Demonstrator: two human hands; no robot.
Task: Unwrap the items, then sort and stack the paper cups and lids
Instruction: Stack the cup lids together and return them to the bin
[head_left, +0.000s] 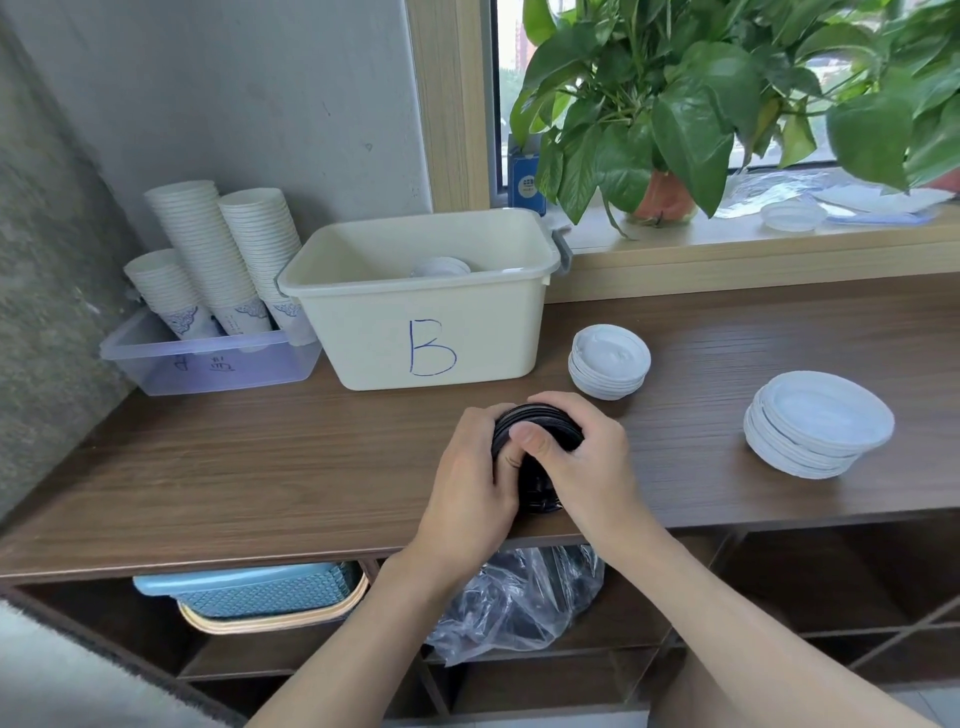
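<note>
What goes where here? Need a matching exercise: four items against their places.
Items:
1. black lids
2. paper cups
3. wide white lids
4. potted plant

Places:
A. on the windowsill
B. in the clear tub, far left
C. gripped by the left hand and right hand
D. on the counter, far right

Pairs: 1-C, 2-B, 3-D, 4-A

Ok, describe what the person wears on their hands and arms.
Nothing worn shows. The left hand and right hand are bare: no gloves, rings or watch. The left forearm and right forearm are uncovered to the picture's edge, no sleeve visible.
</note>
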